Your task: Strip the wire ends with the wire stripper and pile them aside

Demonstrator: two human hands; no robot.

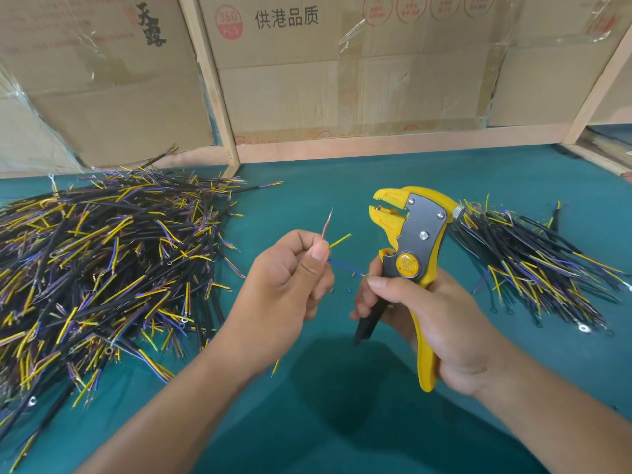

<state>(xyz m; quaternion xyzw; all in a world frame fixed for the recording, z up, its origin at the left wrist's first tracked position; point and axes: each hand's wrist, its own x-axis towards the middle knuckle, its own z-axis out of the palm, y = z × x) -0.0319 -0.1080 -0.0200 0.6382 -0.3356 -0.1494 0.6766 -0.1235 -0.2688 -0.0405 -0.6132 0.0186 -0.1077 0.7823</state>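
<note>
**Between strips: one core bared, two to go**

Nearest the viewer, the right hand [424,323] wraps its fingers around the handles of the yellow wire stripper [412,254], whose jaws stand open and empty, pointing left. Just beside it, the left hand [284,282] pinches a cable between thumb and curled fingers; its red core [327,223] shows bare strands at the tip, while the yellow core [340,240] and blue core [345,267] look unstripped. The next move likely calls for feeding one of these into the jaws and squeezing. Farther off on the green table [342,388], a large pile [102,261] lies left and a smaller pile [533,265] right.
</note>
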